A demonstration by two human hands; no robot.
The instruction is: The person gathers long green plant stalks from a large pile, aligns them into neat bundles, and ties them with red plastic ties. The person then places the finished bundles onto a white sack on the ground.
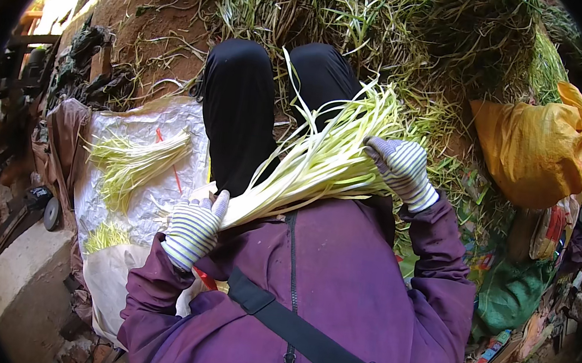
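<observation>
Across my lap, over black trousers and a purple zipped jacket, lies a loose bundle of long pale yellow-green leaves (302, 177) that look like blanched garlic chives. My left hand (193, 229), in a striped knit glove, grips the white stem end. At the leafy end is my right hand (401, 169), gloved the same way, its fingers curled against the outer leaves; whether any leaf is pinched in them is hidden. Left of my knees, a tied bunch of the same leaves (147, 161) rests on a white woven plastic sheet (149, 108), with a red tie (177, 177) trailing from it.
Nearer me on the left, more leaf tips (107, 237) show beside a white sack (113, 280). Heaped grassy leaf litter (341, 11) covers the ground ahead. To the right stand a yellow sack (536, 149) and a green sack (511, 292). A concrete block (29, 271) is at far left.
</observation>
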